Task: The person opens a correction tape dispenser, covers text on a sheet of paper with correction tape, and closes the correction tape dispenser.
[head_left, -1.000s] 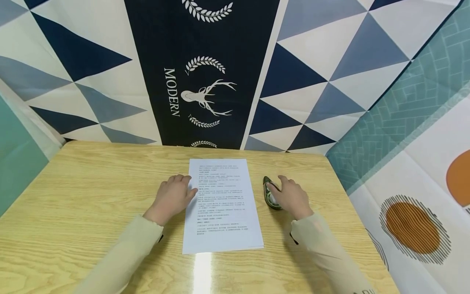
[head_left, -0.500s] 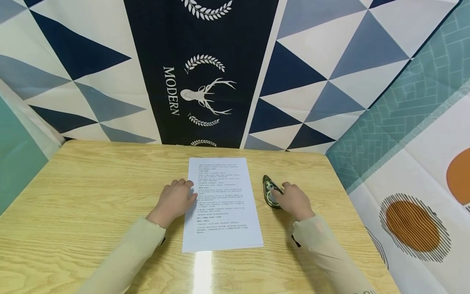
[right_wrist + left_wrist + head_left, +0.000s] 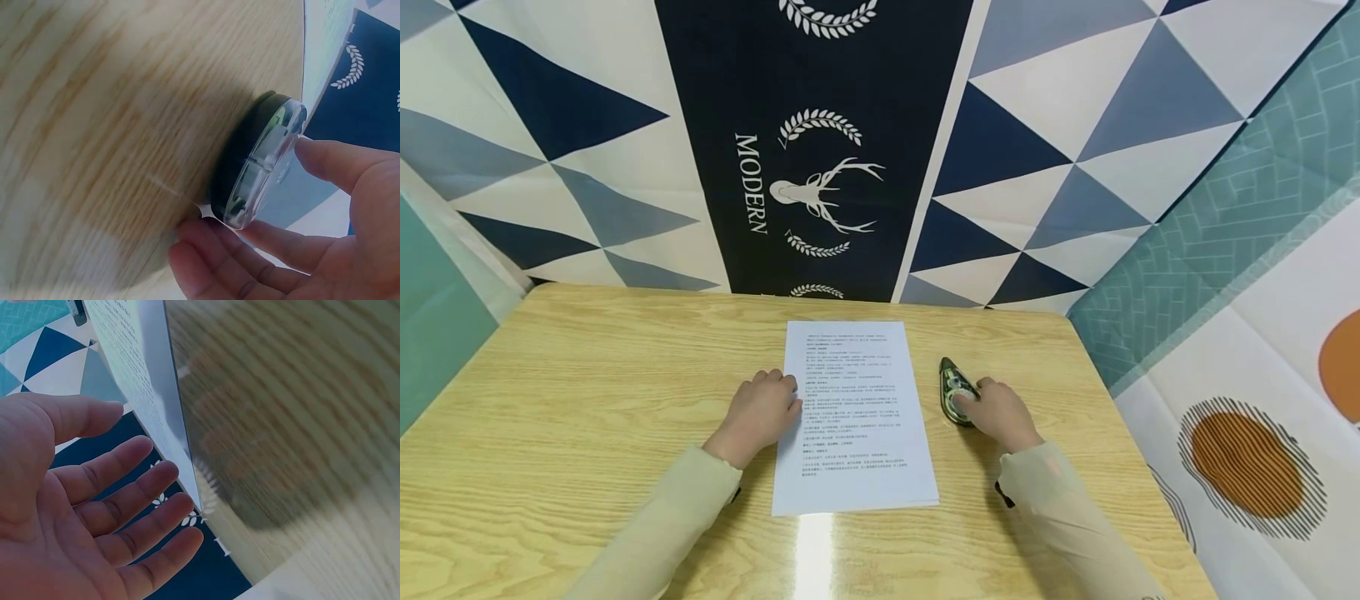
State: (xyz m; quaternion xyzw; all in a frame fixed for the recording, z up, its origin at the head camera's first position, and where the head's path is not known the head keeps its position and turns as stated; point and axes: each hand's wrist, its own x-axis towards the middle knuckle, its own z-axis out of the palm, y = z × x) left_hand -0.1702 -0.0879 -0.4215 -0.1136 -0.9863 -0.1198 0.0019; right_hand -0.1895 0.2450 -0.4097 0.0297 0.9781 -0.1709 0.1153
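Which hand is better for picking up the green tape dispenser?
Probably the right hand: its fingers are at the green tape dispenser. The left hand is by the left edge of the paper.

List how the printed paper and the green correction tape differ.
The paper is a white rectangle; the correction tape is green and teardrop-shaped. The paper is broad and flat, the correction tape small and thicker. The paper carries printed lines; the correction tape has a clear cover. Both appear to rest on the table.

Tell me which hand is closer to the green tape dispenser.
The right hand: its fingers are right at the tape dispenser, whereas the left hand is by the left edge of the printed paper.
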